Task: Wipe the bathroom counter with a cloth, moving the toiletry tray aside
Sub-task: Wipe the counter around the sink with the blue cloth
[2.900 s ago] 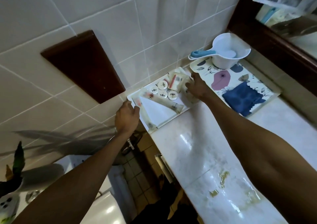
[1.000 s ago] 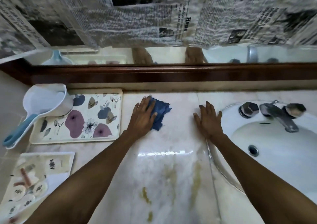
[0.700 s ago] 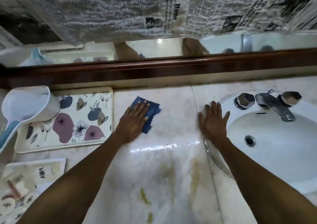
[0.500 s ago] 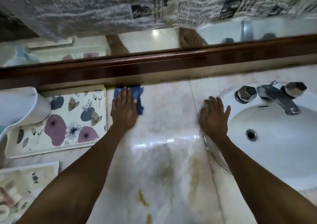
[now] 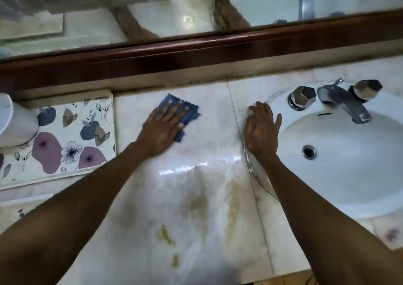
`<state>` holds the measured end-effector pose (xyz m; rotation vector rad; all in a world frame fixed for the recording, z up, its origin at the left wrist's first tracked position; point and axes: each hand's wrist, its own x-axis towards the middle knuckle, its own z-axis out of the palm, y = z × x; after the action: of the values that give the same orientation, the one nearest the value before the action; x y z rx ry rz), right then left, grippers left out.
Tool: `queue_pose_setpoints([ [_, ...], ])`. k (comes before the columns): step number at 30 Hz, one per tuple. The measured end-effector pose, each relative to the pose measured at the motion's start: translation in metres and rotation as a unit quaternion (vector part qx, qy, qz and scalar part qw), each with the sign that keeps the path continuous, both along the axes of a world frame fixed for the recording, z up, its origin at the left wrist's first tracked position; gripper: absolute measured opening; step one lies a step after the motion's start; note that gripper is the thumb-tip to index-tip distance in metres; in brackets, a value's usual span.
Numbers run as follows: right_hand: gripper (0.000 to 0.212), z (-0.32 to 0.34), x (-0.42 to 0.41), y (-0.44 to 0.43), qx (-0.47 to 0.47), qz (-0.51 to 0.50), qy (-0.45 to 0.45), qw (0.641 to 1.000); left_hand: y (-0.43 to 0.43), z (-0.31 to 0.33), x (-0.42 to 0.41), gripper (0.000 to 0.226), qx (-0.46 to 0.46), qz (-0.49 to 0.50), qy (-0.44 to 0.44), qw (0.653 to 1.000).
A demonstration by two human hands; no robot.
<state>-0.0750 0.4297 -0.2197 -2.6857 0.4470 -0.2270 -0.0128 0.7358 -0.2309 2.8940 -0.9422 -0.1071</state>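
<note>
Leftmost, a glossy floral tray lay along the counter's back edge, a white vessel on it cut off. The left hand, flat and spread, pressed a blue zigzag-edged cloth mid-counter. The right hand rested open, empty, on the smooth sink rim.

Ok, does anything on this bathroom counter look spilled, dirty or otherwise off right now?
Yes. Yellowish streaks and blobs stain the counter near its front edge, well short of where the left hand presses the blue cloth. The right hand rests flat on the sink rim. Nothing else looks odd.
</note>
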Motion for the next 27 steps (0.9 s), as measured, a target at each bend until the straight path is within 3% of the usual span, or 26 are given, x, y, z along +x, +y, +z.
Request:
queue_pose_setpoints([
  [5, 0.038, -0.005, 0.001, -0.001, -0.027, 0.004, 0.0, 1.0, -0.066, 0.0, 0.034, 0.057, -0.034, 0.228, 0.04, 0.972],
  [7, 0.039, -0.008, 0.001, -0.001, -0.023, 0.002, -0.006, 1.0, -0.117, -0.006, 0.018, 0.058, -0.049, 0.199, 0.039, 0.978],
  [10, 0.041, -0.009, 0.0, -0.002, -0.013, -0.005, -0.022, 1.0, -0.159, -0.002, -0.017, 0.056, -0.052, 0.069, 0.033, 0.996],
  [14, 0.044, -0.008, -0.001, -0.002, -0.004, 0.0, -0.035, 0.999, -0.101, 0.0, -0.046, 0.054, -0.037, -0.038, 0.032, 0.998],
  [17, 0.044, -0.007, 0.001, -0.001, 0.001, 0.001, -0.036, 0.999, -0.047, 0.002, -0.026, 0.054, -0.004, 0.048, 0.003, 0.999],
  [21, 0.045, -0.012, 0.002, -0.003, 0.001, 0.01, -0.041, 0.999, -0.106, 0.008, 0.009, 0.058, -0.034, 0.224, 0.058, 0.972],
  [23, 0.046, -0.014, 0.003, -0.005, 0.029, 0.009, -0.049, 0.998, -0.151, 0.004, -0.004, 0.058, -0.037, 0.215, 0.063, 0.974],
  [27, 0.046, -0.011, 0.004, -0.011, 0.126, 0.001, -0.075, 0.989, -0.165, -0.002, -0.086, 0.056, -0.051, 0.094, 0.056, 0.993],
])
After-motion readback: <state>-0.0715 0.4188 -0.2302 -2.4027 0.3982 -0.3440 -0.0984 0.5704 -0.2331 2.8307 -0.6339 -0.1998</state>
